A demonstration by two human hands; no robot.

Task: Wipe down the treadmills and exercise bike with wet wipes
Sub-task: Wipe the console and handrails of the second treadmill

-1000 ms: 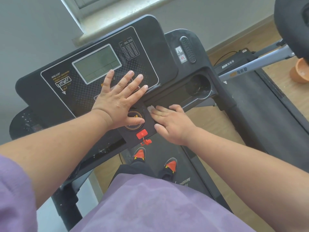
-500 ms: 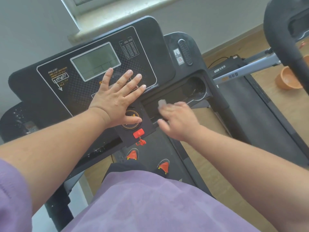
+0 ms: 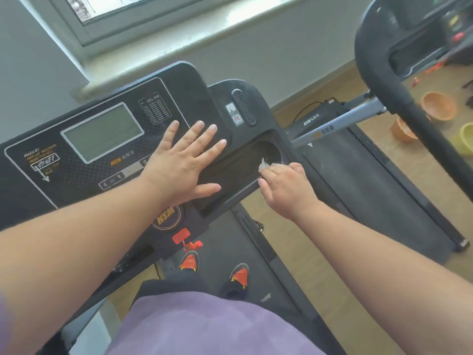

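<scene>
Pinching the wipe (image 3: 264,165), the right hand (image 3: 286,190) sits at the cup tray (image 3: 238,172), which stretches leftward toward the flat, open left hand (image 3: 183,165).

Crumpled white wet wipe (image 3: 264,165) at black treadmill console (image 3: 179,98) cup-holder recess (image 3: 268,152).

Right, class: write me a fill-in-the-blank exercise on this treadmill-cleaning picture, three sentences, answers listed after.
1. The left hand lies flat on the treadmill's ____.
2. The right hand holds a ____ at the cup holder.
3. The safety clip below the console is coloured ____.

Answers: console; wet wipe; red
</scene>
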